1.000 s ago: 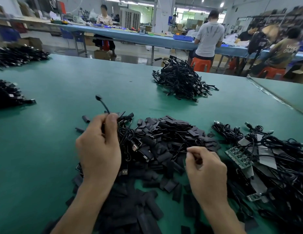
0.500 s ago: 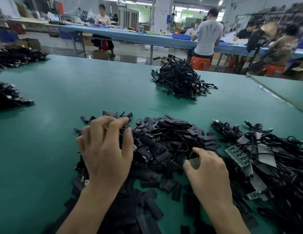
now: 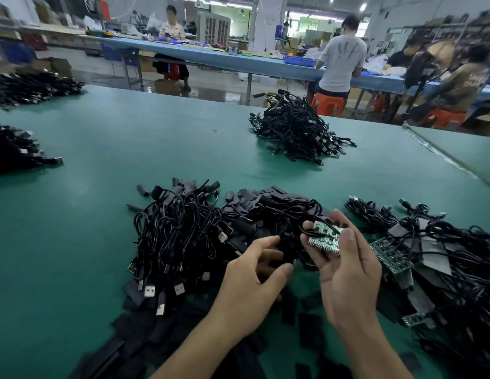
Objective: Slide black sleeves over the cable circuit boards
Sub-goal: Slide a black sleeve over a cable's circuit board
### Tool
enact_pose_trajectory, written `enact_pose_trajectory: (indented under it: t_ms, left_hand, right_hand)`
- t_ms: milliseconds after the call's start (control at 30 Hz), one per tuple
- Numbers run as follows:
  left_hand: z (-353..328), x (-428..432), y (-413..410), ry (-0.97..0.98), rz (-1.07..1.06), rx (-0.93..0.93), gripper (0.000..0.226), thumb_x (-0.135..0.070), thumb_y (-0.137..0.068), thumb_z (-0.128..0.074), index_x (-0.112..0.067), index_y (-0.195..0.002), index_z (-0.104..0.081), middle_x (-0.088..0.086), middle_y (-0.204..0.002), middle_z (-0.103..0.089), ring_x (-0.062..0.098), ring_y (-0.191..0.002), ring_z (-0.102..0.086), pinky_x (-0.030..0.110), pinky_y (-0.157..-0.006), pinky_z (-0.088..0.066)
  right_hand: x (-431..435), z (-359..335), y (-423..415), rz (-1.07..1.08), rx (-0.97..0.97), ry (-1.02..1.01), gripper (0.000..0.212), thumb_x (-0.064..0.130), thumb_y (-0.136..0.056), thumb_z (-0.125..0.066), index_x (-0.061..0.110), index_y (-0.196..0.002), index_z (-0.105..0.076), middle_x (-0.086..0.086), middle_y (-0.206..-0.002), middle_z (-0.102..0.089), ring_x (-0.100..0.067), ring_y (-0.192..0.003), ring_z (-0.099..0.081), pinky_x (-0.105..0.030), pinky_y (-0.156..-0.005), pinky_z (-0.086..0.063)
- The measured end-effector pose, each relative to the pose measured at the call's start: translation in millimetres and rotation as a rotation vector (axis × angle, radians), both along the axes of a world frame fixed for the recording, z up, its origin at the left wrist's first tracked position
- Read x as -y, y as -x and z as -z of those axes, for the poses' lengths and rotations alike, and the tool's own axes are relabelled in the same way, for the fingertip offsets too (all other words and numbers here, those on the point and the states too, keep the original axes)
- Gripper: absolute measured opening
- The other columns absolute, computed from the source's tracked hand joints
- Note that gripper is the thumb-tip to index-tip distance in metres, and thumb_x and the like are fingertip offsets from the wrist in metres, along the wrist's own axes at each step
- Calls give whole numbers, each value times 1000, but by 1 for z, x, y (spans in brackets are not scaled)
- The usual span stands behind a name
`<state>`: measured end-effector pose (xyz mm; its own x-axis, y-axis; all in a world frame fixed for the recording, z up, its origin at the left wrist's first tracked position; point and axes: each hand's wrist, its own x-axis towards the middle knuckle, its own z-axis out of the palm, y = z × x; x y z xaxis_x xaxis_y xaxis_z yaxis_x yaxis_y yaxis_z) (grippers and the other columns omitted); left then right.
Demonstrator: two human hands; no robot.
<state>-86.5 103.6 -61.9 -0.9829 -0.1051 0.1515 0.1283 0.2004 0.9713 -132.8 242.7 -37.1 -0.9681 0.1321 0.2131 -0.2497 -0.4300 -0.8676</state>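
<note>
My right hand (image 3: pixel 345 274) holds a small stack of green circuit boards (image 3: pixel 324 236) with black cables trailing from them, thumb on top. My left hand (image 3: pixel 249 285) sits just left of it, its fingers and thumb curled round a black sleeve (image 3: pixel 289 251) beside the boards. Loose flat black sleeves (image 3: pixel 268 201) lie heaped behind and under both hands. A bundle of black cables with USB plugs (image 3: pixel 178 242) rests to the left. More boards on cables (image 3: pixel 391 255) lie tangled at the right.
All of this lies on a green table (image 3: pixel 129 149). A far pile of sleeved cables (image 3: pixel 295 135) sits mid-table, and two dark piles (image 3: pixel 14 151) (image 3: pixel 33 86) sit at the left edge. People work at a blue bench (image 3: pixel 238 60) beyond.
My left hand let go of the cable bundle and moved right. My right hand came up holding circuit boards, which it did not hold before.
</note>
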Motion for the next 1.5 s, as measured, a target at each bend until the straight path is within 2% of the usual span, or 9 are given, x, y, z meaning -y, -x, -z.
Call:
enact_pose_trajectory:
  t_ms: [233,567,667,800,933,1033,1133,1367,1500]
  left_hand:
    - [-1,1,4,-99,-6,32,40,-31,-94,-68,-32,-133,-59,-1,-99,-70,18,-81,-71,30,-56,-59]
    - [-1,2,6,-183,-117,-35,40,-55,-68,-77,-48,-100,-54,-6,-84,-50,6,-62,-49,22,-56,-50]
    - [-1,2,6,-268,-81,-41,40,-46,-71,-79,-46,-104,-56,-5,-94,-59,11,-68,-65,26,-52,-53]
    - [1,3,9,-315,-69,-49,36,-40,-78,-76,-41,-111,-61,-5,-102,-69,22,-87,-73,29,-57,-57]
    - [1,3,8,-358,-195,-79,29,-26,-81,-82,-33,-95,-59,-5,-85,-62,22,-70,-72,29,-54,-56]
    - [-3,4,7,-368,-255,-62,35,-37,-79,-80,-15,-81,-52,-3,-63,-62,22,-54,-67,30,-49,-54]
    - [-7,2,6,-317,-131,-36,29,-46,-84,-73,-17,-79,-69,6,-72,-73,24,-67,-73,30,-56,-57]
    - [-3,3,5,-105,-108,-142,17,-18,-102,-54,-24,-97,-69,2,-86,-73,23,-78,-70,46,-71,-59]
    - [-1,5,4,68,-59,-265,20,-18,-104,-49,-30,-114,-62,-2,-79,-66,19,-63,-68,42,-53,-57]
  right_hand:
    - [3,5,-2,-151,69,-77,27,26,-89,-53,17,-99,-77,-14,-106,-73,-30,-100,-69,-37,-80,-59]
    - [7,3,-7,-180,37,-176,28,40,-82,-63,24,-100,-77,-4,-96,-74,-17,-88,-69,-33,-73,-57]
    - [7,3,-8,-186,46,-154,27,43,-75,-67,26,-94,-77,-1,-91,-73,-15,-85,-69,-32,-72,-58]
    - [8,3,-8,-217,77,-117,16,37,-76,-70,24,-83,-75,-2,-84,-71,-15,-79,-68,-32,-71,-59]
    - [10,1,-10,-334,177,-18,7,17,-79,-65,18,-75,-71,-11,-80,-66,-20,-71,-63,-30,-62,-57]
    - [7,1,-10,-345,240,15,19,-1,-86,-58,13,-95,-67,-11,-76,-63,-17,-63,-59,-26,-52,-51]
    - [8,3,-10,-384,223,38,41,-8,-90,-52,17,-119,-65,-8,-78,-66,-18,-67,-65,-26,-59,-55]
    - [7,4,-16,-17,-138,-835,47,11,-78,-65,39,-115,-59,9,-82,-69,-7,-67,-62,-20,-62,-51]
    - [8,1,-19,360,-456,-1132,52,28,-80,-53,27,-132,-55,12,-112,-48,-4,-100,-46,-9,-91,-35]
